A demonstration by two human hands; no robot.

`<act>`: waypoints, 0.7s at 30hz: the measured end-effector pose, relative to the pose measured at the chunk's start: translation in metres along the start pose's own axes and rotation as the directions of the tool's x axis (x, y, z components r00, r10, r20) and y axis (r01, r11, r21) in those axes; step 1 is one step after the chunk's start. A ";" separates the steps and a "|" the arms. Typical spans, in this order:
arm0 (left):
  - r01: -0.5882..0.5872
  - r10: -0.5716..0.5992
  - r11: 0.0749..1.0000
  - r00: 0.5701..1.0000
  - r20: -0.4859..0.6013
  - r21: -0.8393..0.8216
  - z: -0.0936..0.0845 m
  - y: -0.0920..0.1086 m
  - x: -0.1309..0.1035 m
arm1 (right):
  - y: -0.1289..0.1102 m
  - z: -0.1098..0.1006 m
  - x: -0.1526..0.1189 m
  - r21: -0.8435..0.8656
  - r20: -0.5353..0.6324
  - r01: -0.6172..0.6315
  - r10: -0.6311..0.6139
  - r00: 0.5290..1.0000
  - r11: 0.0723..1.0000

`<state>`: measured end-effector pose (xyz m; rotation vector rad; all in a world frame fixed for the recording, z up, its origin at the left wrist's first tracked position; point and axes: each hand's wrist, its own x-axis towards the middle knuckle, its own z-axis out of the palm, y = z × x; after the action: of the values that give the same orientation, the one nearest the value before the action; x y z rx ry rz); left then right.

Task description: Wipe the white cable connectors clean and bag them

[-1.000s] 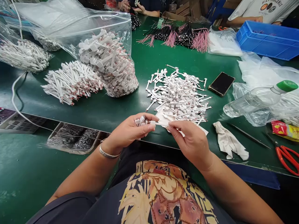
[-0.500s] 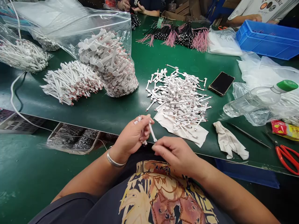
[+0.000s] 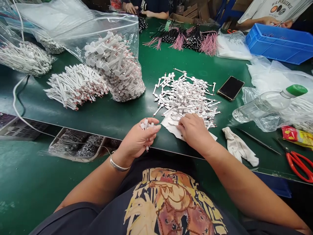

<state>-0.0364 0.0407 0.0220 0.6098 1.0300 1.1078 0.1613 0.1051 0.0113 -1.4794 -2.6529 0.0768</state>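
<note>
Because the left hand (image 3: 139,138) is curled around a small bunch of short white leads with boxy plastic ends (image 3: 146,124), several ends jut up between thumb and forefinger, and one pokes out below the bent fingers. Gripping them low in the fingers seems a way to keep the bunch together while leaving the thumb fairly free. The right hand (image 3: 195,132) reaches palm-down to the near edge of a loose, tangled heap of short white leads (image 3: 187,93); its fingers bend downward, but whether they pinch a piece I cannot tell. The heap lies straight ahead on the smooth green tabletop (image 3: 158,58), presumably for easy reach, its near side over a flat, off-white sheet (image 3: 170,126).

To the left, a glossy, clear plastic bag (image 3: 133,34) bulges with angular white pieces, beside a roughly aligned pile of slim white leads with reddish tips (image 3: 73,85). At right lie a crumpled, soft white cloth (image 3: 238,145), slender dark metal tweezers (image 3: 259,141) and red-handled scissors (image 3: 297,163), perhaps set aside within reach.
</note>
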 end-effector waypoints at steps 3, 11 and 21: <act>-0.093 0.102 0.968 0.994 -0.026 0.234 0.000 -0.002 0.001 | -0.005 -0.003 -0.006 -0.045 -0.085 0.050 -0.053 0.995 0.998; -0.215 0.216 0.915 0.976 0.034 0.341 0.008 -0.008 -0.005 | -0.021 -0.018 -0.035 0.044 -0.396 0.311 -0.269 0.878 0.949; -0.166 0.155 0.973 0.985 0.079 0.162 0.004 -0.008 -0.008 | -0.021 -0.018 -0.052 0.527 -0.388 0.205 0.019 0.921 0.825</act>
<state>-0.0300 0.0304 0.0197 0.8724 1.0371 1.1402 0.1723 0.0499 0.0280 -1.0351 -2.1228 0.4702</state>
